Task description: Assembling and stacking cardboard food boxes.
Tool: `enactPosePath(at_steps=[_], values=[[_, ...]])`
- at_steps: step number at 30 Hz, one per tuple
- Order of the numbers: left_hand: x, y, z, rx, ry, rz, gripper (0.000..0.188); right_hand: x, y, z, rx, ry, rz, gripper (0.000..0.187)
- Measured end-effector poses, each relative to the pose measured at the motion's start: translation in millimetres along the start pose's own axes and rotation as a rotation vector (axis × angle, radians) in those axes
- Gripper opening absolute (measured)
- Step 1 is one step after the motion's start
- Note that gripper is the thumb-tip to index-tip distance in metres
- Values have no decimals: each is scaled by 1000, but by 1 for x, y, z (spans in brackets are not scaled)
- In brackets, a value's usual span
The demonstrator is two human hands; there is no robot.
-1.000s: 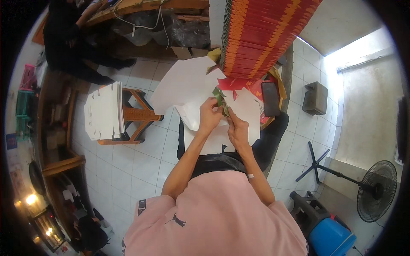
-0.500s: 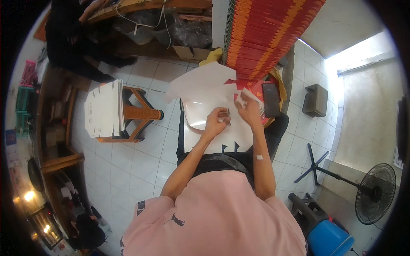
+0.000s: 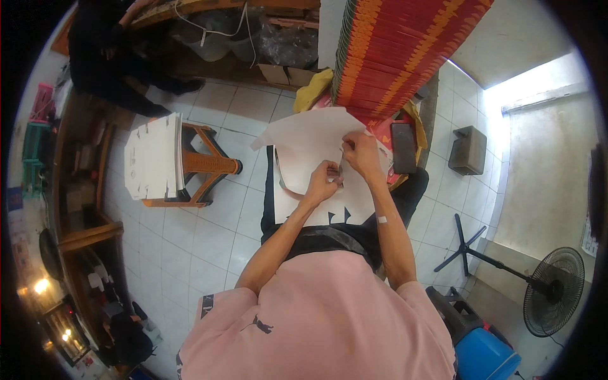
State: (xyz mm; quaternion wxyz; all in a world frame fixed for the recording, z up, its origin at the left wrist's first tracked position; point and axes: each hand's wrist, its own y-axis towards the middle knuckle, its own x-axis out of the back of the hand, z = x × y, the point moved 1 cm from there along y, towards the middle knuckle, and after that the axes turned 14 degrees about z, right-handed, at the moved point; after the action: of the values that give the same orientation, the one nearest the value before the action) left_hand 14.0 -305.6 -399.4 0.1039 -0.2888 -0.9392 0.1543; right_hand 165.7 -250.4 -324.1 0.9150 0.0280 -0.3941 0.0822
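A white card sheet (image 3: 297, 132) lies across my lap, its far part bent up and curving over toward me. Beneath it rests a flat white piece (image 3: 354, 202) with small dark notches along its near edge. With fingers pinched, my right hand (image 3: 361, 155) grips the right edge of the raised sheet. Close to it on the left, my left hand (image 3: 324, 182) is closed at the sheet's inner edge; a small bit of card shows by its fingertips, though the exact grip is partly hidden.
On the left, an orange and black stool (image 3: 212, 166) bears a stack of white cut cards (image 3: 152, 158). A tall stack of red and orange pieces (image 3: 399, 57) rises ahead. A dark phone (image 3: 403, 147) lies right of my hands. A standing fan (image 3: 553, 291) is at far right; another person (image 3: 107, 63) sits far left.
My right hand has moved slightly left and now pinches the sheet's edge. The sheet has shifted, its far edge lower and bent over more. My left hand stays nearly in place.
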Motion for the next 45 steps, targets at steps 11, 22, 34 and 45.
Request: enactPosePath(at_steps=[11, 22, 34, 45], values=[[-4, 5, 2, -70, -186, -112, 50, -41, -46, 0, -99, 248, -117, 18], [11, -46, -89, -417, 405, -208, 52, -14, -37, -11, -129, 40, -218, 22], [178, -25, -422, -934, 263, -477, 22, 442, 47, 154, 162, -607, -951, 31], [223, 94, -558, -367, 728, -423, 38, 496, 197, 196, -23, -868, -452, 45]])
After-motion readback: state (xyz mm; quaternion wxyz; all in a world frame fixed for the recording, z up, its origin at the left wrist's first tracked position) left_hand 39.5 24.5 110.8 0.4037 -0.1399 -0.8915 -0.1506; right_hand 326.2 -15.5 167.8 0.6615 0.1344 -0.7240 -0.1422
